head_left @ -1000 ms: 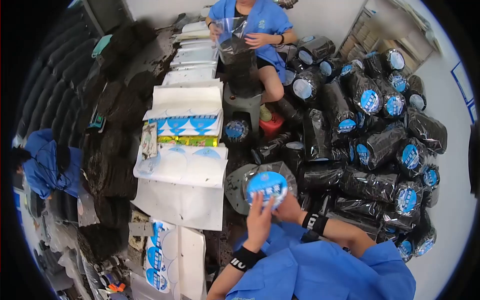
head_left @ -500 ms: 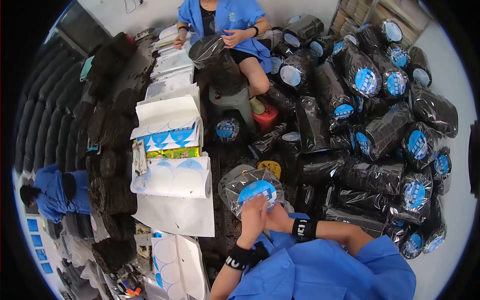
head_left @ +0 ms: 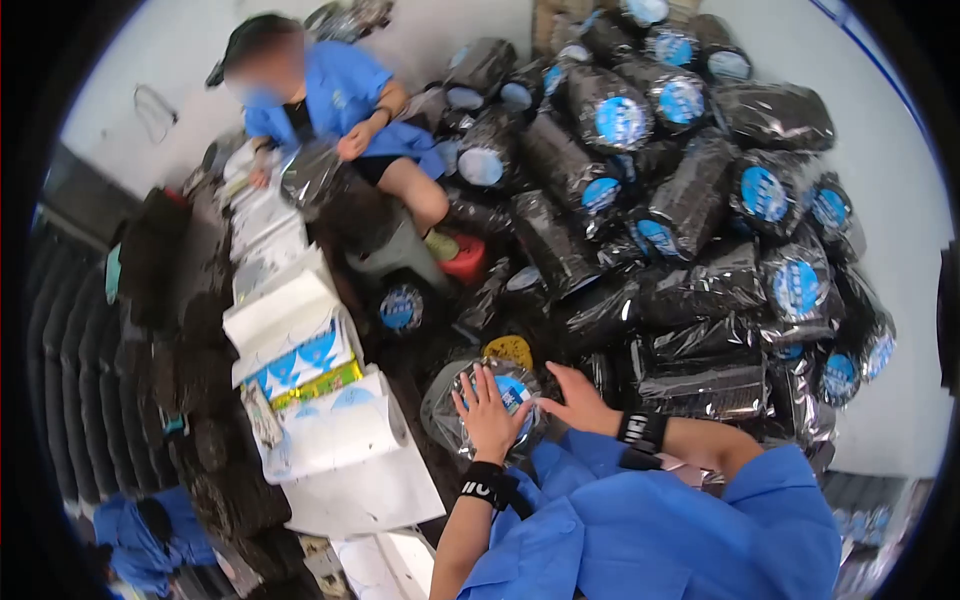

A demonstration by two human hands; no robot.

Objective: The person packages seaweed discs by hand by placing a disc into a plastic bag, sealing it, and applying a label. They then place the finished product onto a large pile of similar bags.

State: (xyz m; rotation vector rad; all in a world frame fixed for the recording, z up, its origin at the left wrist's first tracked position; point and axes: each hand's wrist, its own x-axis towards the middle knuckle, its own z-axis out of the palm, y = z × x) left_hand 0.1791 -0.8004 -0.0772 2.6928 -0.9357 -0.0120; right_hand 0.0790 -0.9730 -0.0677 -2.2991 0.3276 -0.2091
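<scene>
A round dark bundle (head_left: pixel 532 440) in clear film stands upright before me, with a blue round label (head_left: pixel 513 392) on its top. My left hand (head_left: pixel 490 418) lies flat over the label's left part, fingers stretched out. At the right edge of the bundle is my right hand (head_left: pixel 582 402), its fingers apart and its thumb reaching toward the label. Neither hand is wrapped round anything. Behind the bundle shows a yellow stool top (head_left: pixel 509 351). To the left lie sheets of round labels (head_left: pixel 330 440), partly rolled over.
Many film-wrapped dark bundles (head_left: pixel 690 195) with blue labels are heaped on the right. A person in blue (head_left: pixel 345 85) sits across, handling a film-wrapped bundle on a grey stool (head_left: pixel 400 255). Stacks of dark sheets (head_left: pixel 225 440) line the left; another person (head_left: pixel 155 540) is at lower left.
My right hand has moved right, off the label, and opened out. My left hand has flattened over the label's left side. The whole view has turned and shifted.
</scene>
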